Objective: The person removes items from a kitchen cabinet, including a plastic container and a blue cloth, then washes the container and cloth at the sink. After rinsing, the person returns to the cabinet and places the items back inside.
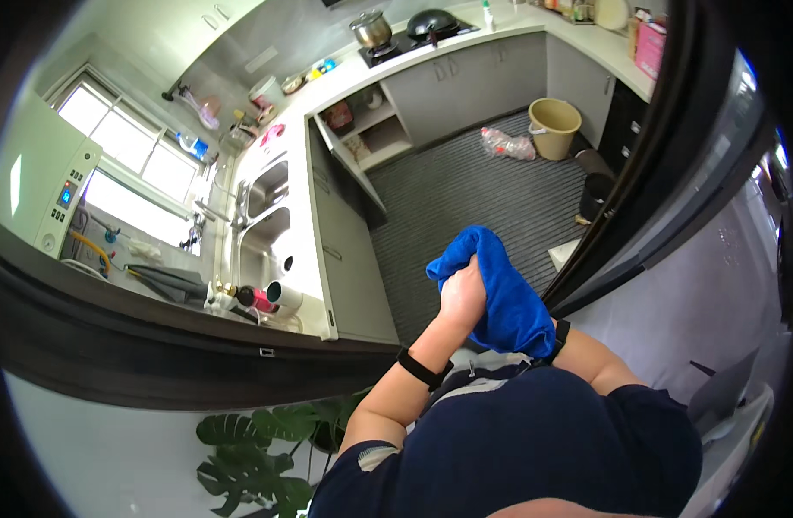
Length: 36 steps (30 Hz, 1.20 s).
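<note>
A blue cloth (510,298) hangs in front of my torso, above the kitchen doorway's floor. My left hand (462,294) is closed on its upper left part, the fingers partly covered by the fabric. The cloth reaches across to my right wrist and covers my right hand, so the pose of those fingers is hidden. A black band (422,369) circles my left forearm, and another black band (560,340) is at my right wrist.
Dark door frames run on both sides. Ahead lie a ribbed grey floor, an ajar cabinet door (354,165), a beige bucket (554,129) and a plastic bag with bottles (508,144). A double sink (265,243) is at left; a monstera plant (257,447) stands at lower left.
</note>
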### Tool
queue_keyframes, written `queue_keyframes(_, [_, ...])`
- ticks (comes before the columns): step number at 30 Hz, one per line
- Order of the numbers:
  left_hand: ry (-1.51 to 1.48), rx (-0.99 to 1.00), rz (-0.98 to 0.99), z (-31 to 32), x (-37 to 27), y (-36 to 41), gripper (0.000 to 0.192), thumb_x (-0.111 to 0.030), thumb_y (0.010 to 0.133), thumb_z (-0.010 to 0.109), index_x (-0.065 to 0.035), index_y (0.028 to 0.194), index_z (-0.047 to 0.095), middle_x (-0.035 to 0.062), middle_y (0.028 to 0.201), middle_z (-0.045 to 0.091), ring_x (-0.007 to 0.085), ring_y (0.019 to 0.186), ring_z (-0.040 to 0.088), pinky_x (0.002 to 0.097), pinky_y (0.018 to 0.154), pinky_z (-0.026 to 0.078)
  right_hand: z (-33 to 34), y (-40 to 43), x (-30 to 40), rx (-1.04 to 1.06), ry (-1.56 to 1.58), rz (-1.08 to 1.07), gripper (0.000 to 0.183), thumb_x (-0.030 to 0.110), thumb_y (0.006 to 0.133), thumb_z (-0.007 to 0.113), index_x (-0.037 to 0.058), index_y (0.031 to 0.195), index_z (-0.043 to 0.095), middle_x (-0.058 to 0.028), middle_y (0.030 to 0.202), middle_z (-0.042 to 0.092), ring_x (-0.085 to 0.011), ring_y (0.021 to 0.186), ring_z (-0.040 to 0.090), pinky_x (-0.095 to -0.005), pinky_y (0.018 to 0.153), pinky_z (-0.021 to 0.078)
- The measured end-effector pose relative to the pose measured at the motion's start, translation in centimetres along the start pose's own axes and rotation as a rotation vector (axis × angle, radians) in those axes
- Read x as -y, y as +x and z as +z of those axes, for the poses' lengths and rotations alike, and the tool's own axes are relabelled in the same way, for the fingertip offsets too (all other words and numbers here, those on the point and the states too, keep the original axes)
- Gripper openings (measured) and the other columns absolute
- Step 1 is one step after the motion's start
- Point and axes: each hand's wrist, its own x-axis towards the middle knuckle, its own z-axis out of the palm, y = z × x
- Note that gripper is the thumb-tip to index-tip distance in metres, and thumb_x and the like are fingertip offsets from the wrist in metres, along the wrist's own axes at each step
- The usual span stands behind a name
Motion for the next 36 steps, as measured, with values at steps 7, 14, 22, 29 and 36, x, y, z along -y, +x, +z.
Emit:
queue_keyframes(7, [-0.051, -0.051, 0.096, -3.7, 2.7, 5.2, 0.037, -0.022, 0.090, 0.059, -0.0004, 0.119, 0.051, 0.0240, 0.092, 0.065, 0.0405, 0.084, 0.065, 0.0464, 0.072, 0.053, 0.2, 6.8, -7.7, 0.025, 0.109, 0.053, 0.028, 0.023, 0.096, 0.055, 0.0015, 0.113, 0.052, -0.0149, 0.111, 0.056, -0.0305, 0.102, 0.055, -0.0421, 0.092, 0.0430])
queue_keyframes(14, [-0.229, -0.072, 0.153, -4.8, 11.2, 19.5, 0.048, -0.025, 0.089, 0.064, -0.0053, 0.130, 0.051, 0.0192, 0.106, 0.063, 0.0375, 0.096, 0.063, 0.0426, 0.081, 0.053, 1.2, 15.7, -18.6, 0.039, 0.035, 0.215, 0.028, 0.022, 0.096, 0.055, 0.0015, 0.114, 0.051, -0.0151, 0.112, 0.056, -0.0304, 0.101, 0.056, -0.0420, 0.092, 0.0432])
queue_keyframes(22, [-0.232, 0.152, 0.166, -7.7, 19.2, 38.3, 0.053, -0.033, 0.091, 0.061, -0.0098, 0.136, 0.047, 0.0188, 0.116, 0.060, 0.0366, 0.105, 0.061, 0.0440, 0.087, 0.051, 0.4, 26.9, -28.8, -0.219, 0.142, 0.448, 0.028, 0.021, 0.096, 0.055, 0.0015, 0.114, 0.051, -0.0153, 0.112, 0.056, -0.0303, 0.101, 0.056, -0.0419, 0.092, 0.0435])
queue_keyframes(29, [-0.031, 0.030, -0.249, -8.3, 38.5, 48.1, 0.052, -0.036, 0.092, 0.060, -0.0046, 0.132, 0.051, 0.0220, 0.122, 0.058, 0.0376, 0.112, 0.057, 0.0445, 0.093, 0.048, -4.2, 31.0, -38.5, -0.448, 0.115, 0.652, 0.027, 0.020, 0.095, 0.055, 0.0015, 0.115, 0.051, -0.0154, 0.112, 0.057, -0.0302, 0.101, 0.056, -0.0418, 0.092, 0.0438])
queue_keyframes(36, [0.099, -0.241, -0.800, -10.8, 52.0, 52.7, 0.057, -0.041, 0.095, 0.053, 0.0004, 0.134, 0.048, 0.0243, 0.125, 0.056, 0.0383, 0.117, 0.054, 0.0443, 0.098, 0.045, -7.2, 35.9, -51.2, -0.465, 0.196, 0.781, 0.027, 0.020, 0.095, 0.056, 0.0014, 0.115, 0.050, -0.0156, 0.112, 0.057, -0.0300, 0.101, 0.056, -0.0417, 0.092, 0.0441])
